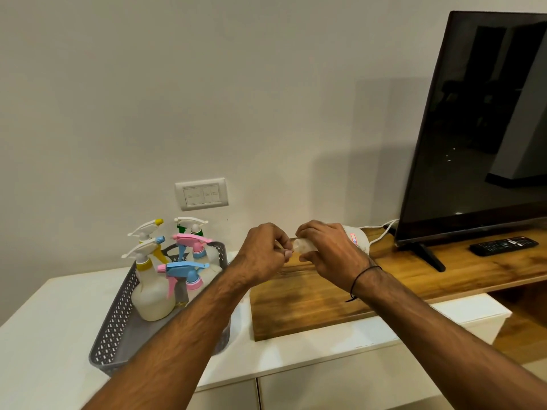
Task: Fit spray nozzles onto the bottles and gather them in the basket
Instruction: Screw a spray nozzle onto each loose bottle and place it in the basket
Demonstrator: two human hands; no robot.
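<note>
**Inspector:** Report surroundings, largest first.

**Me:** Television stands at my right on the wooden shelf, its foot near the shelf's front edge; the white cabinet lies under the shelf and runs left; a wall socket sits above the basket; a remote lies on the wood before the screen; a white cable trails along the wall behind my hands.

**Inspector:** Task items?

**Me:** Grey perforated basket on the cabinet, just beside the shelf's left end; fitted spray bottles stand crowded in its far half, nozzles yellow, green, pink and blue; my left forearm crosses its near right corner.

**Inspector:** Hands?

**Me:** Right hand curls round a pale bottle held tilted on its side above the shelf; left hand pinches something small at the bottle's neck; what it is I cannot tell.

**Inspector:** Room to move?

**Me:** Bare wood below my hands; the basket's near half is unfilled; the television closes off the right.
</note>
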